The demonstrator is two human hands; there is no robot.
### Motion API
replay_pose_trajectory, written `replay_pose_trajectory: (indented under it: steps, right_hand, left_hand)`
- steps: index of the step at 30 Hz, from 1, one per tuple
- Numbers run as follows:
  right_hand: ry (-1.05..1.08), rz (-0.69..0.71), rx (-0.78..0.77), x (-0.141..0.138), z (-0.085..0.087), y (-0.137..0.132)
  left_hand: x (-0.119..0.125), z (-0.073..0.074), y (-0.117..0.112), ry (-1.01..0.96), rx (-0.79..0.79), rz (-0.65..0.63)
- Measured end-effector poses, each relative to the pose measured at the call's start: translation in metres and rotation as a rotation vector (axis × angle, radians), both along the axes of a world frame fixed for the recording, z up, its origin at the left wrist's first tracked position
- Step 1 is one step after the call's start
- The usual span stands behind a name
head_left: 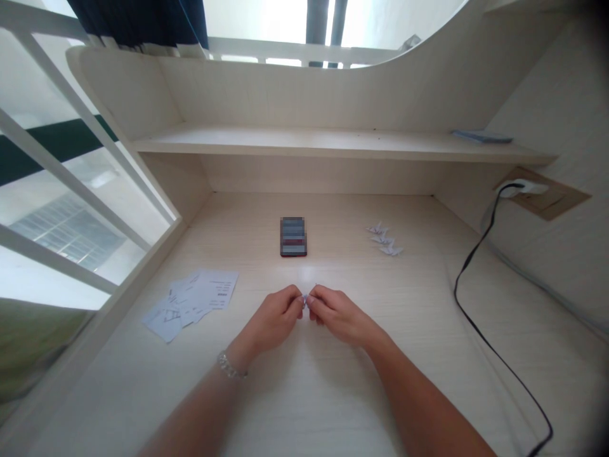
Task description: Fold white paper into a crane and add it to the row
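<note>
Left hand point(281, 313) and right hand point(337, 312) are pinching one small paper point(305, 301) between them, thumbs and fingertips closing in on it from both sides, just on the near side of the phone point(294, 238) and over the desk point(311, 393). From my end I am judging the work as partly through: three folded pieces point(383, 240) are lying to the right of the phone, pointed and looking finished, while the paper is not yet joining them and is probably wanting more shaping. How many folds are remaining, I am not managing to tell. Printed sheets point(204, 293) are lying flat and overlapping to the near left of the phone. As for the paper, it is showing pale with darker marks, tiny and apparently creased; fingers are covering most of it, so its full outline is escaping me.
</note>
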State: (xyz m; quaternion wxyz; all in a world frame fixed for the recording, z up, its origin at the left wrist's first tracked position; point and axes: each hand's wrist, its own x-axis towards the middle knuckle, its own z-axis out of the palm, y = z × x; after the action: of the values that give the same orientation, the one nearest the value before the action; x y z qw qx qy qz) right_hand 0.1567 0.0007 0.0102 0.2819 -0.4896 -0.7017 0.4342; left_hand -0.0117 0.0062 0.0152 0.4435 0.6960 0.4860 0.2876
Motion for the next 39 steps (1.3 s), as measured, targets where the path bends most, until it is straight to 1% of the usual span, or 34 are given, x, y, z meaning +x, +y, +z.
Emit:
replay_pose_trajectory:
  steps: [4, 7, 9, 12, 16, 19, 22, 26, 29, 34, 39]
  right_hand:
    - [0.080, 0.066, -0.114, 0.002, -0.002, 0.002]
    - [0.182, 0.051, -0.172, 0.003, -0.005, 0.004]
    - [0.301, 0.048, -0.242, 0.003, -0.006, 0.006]
    - [0.552, 0.059, -0.379, 0.002, -0.004, 0.007]
    - [0.865, 0.059, -0.517, -0.001, 0.000, 0.005]
    - [1.002, 0.057, -0.592, -0.003, 0.002, 0.004]
    - [1.080, 0.050, -0.632, -0.004, 0.002, 0.003]
    - [1.129, 0.068, -0.613, -0.004, 0.002, 0.003]
    - [1.115, 0.099, -0.571, -0.002, 0.003, 0.002]
    - [0.951, 0.090, -0.462, 0.001, 0.002, 0.004]
    - [0.790, 0.048, -0.427, 0.005, 0.000, 0.006]
  left_hand:
    - [0.001, -0.008, 0.000, -0.065, -0.097, -0.005]
    - [0.003, -0.010, 0.000, -0.128, -0.167, 0.000]
    - [0.004, -0.009, 0.000, -0.201, -0.229, -0.018]
    - [0.007, -0.004, 0.000, -0.398, -0.356, -0.037]
    - [0.011, 0.003, -0.004, -0.703, -0.513, -0.020]
    - [0.014, 0.006, -0.008, -0.849, -0.555, -0.013]
    - [0.015, 0.006, -0.009, -0.939, -0.554, -0.021]
    - [0.014, 0.005, -0.010, -0.998, -0.543, -0.047]
    - [0.013, 0.004, -0.010, -1.000, -0.532, -0.051]
    - [0.012, 0.003, -0.005, -0.849, -0.492, -0.009]
    - [0.011, -0.001, -0.002, -0.700, -0.442, -0.027]
